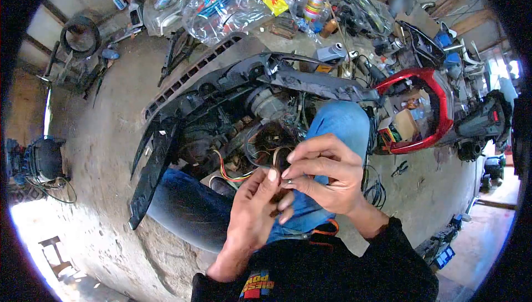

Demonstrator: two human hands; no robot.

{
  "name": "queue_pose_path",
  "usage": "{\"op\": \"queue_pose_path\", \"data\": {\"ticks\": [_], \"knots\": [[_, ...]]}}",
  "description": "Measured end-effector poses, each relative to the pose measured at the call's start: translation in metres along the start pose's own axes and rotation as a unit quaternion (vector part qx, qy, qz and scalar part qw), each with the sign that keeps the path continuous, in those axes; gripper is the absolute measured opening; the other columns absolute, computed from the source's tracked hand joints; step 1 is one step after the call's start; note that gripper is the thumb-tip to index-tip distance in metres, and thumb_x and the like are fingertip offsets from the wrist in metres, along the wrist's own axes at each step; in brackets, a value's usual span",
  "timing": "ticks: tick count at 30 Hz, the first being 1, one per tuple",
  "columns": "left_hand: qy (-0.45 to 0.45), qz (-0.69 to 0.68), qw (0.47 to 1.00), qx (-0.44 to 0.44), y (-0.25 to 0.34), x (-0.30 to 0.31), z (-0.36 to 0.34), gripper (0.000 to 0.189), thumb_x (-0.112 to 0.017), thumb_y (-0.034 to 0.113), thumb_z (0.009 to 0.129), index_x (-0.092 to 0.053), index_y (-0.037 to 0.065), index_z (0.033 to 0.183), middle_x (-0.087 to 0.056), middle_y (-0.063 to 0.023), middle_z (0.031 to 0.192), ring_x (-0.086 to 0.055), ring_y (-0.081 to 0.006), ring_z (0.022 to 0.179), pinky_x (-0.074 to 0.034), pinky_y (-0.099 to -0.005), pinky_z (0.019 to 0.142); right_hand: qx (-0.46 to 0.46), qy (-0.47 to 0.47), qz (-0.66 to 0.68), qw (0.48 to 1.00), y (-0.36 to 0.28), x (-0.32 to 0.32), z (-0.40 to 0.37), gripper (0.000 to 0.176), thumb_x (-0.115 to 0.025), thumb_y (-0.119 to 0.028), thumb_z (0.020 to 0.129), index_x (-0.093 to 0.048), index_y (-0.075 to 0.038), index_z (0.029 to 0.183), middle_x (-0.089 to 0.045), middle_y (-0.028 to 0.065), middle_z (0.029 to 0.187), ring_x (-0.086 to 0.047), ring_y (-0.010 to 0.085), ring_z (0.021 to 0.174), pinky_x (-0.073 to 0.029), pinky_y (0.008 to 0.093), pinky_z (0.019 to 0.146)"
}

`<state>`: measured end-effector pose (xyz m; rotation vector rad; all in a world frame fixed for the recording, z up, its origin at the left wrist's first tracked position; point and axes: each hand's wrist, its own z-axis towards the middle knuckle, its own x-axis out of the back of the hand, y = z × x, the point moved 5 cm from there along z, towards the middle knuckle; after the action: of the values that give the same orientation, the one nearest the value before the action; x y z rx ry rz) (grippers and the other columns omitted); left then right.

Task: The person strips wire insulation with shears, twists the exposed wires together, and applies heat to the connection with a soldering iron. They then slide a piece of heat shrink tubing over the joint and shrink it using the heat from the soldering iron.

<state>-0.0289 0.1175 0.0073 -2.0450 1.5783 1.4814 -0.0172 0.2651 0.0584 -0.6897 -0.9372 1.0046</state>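
Note:
My left hand (pixel 254 208) is closed, its thumb pressed near the end of a dark cable that comes up from the machine parts. Close against it, my right hand (pixel 327 174) pinches a tiny piece at the fingertips, too small to name. Colored wires (pixel 224 169), red, yellow and white, run just left of the hands. Behind them lies the dark machine assembly (pixel 205 136), with a long black plastic frame (pixel 221 80) arching over it.
A red curved part (pixel 445 108) lies at the right, around an open cardboard box (pixel 406 126). Pliers (pixel 400 168) rest on the concrete floor (pixel 111 136). Plastic bags (pixel 221 8), a grey bottle (pixel 331 52) and a tire (pixel 80 36) stand farther back.

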Motion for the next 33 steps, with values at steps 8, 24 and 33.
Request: {"op": "queue_pose_path", "data": {"ticks": [8, 24, 33], "knots": [[0.073, 0.51, 0.817, -0.26, 0.06, -0.013, -0.037, 0.021, -0.064, 0.015, 0.097, -0.055, 0.003, 0.083, -0.054, 0.0005, 0.066, -0.042, -0.0036, 0.057, -0.034, -0.0246, 0.05, -0.01, -0.079, 0.03, 0.996, 0.005, -0.015, 0.01, 0.018, -0.079, -0.001, 0.081, -0.075, 0.0, 0.099, -0.074, 0.0127, 0.096, -0.073, 0.0241, 0.083, -0.058, 0.0331, 0.07], [0.023, 0.639, 0.719, -0.272, 0.083, -0.006, -0.021, 0.013, -0.067, 0.008, 0.085, -0.056, 0.002, 0.09, -0.06, -0.0195, 0.077, -0.059, -0.04, 0.066, -0.05, -0.0407, 0.061, 0.076, -0.086, -0.022, 0.993, 0.008, -0.038, 0.018, 0.019, -0.081, -0.002, 0.075, -0.073, -0.003, 0.092, -0.072, 0.011, 0.095, -0.069, 0.0253, 0.076, -0.055, 0.0354, 0.068], [-0.012, 0.682, 0.67, -0.293, 0.087, 0.003, -0.016, 0.021, -0.072, 0.01, 0.08, -0.06, 0.004, 0.096, -0.063, -0.0188, 0.082, -0.064, -0.0426, 0.075, -0.053, -0.045, 0.064, 0.15, -0.088, -0.092, 0.98, 0.005, -0.041, 0.018, 0.023, -0.079, 0.0, 0.072, -0.073, -0.001, 0.094, -0.07, 0.0104, 0.097, -0.069, 0.024, 0.076, -0.055, 0.0343, 0.069]]}}
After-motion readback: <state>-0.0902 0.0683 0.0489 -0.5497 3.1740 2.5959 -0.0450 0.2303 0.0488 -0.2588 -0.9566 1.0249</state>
